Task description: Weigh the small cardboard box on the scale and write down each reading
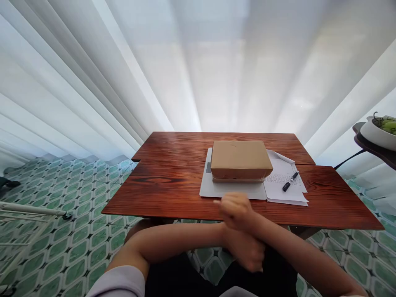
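Note:
My two forearms cross at the wrists in front of the table's near edge, the right one on top. My right hand (235,209) is curled closed, one digit poking out to the left, just short of a flat silver-grey slab (238,190). Below it, over my lap, my left hand (249,252) is also curled, slightly blurred. I see nothing held in either. A brown cardboard box (239,154) rests on the slab, which has a dark patch at its left side.
Right of the box, a black pen (290,181) lies on sheets of written paper (278,194). All sit on a reddish-brown wooden table (167,181). White curtains (185,74) hang behind. At far right, a white bowl (379,134) holds green items. A white metal frame (31,209) stands at left.

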The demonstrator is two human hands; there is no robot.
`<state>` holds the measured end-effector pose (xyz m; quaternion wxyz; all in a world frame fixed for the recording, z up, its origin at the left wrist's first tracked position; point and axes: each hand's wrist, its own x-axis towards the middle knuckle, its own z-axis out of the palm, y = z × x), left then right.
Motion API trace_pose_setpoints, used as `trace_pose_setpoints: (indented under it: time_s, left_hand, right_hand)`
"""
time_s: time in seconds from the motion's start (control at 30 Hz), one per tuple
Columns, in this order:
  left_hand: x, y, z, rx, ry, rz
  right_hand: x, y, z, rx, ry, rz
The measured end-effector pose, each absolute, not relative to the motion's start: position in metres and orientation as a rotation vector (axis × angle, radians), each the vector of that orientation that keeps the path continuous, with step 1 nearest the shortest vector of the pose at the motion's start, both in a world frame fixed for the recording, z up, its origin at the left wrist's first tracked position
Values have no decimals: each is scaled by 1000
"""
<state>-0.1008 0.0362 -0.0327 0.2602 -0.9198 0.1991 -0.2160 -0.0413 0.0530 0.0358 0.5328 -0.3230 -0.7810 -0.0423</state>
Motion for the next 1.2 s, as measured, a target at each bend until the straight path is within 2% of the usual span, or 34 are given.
trace_pose_setpoints:
  time_s: [0.1, 0.2, 0.47, 0.57, 0.67, 0.87, 1.2]
  left_hand:
    - [-110, 55, -7, -2513, 817, -877]
    - [-120, 67, 21, -2623, 572, -1236]
    - [-151, 87, 42, -2522, -697, -1757]
    - [-154, 104, 40, -2346, -1270, -1964]
    - [-150, 122, 39, -2348, -1602, -2148]
    - [-139, 139, 40, -2545, -2274, -2226]
    - [-129, 135, 28, -2574, -2402, -2253]
  right_hand:
    - [-7, 49, 41, -887, -1625, -162]
    - [23, 44, 39, -981, -1378, -223]
    - [58, 42, 32, -1238, -973, -175]
    - [57, 46, 28, -1314, -912, 34]
    - [58, 53, 23, -1333, -849, 303]
    - [63, 67, 10, -1382, -790, 565]
    - [57, 76, 5, -1392, -814, 579]
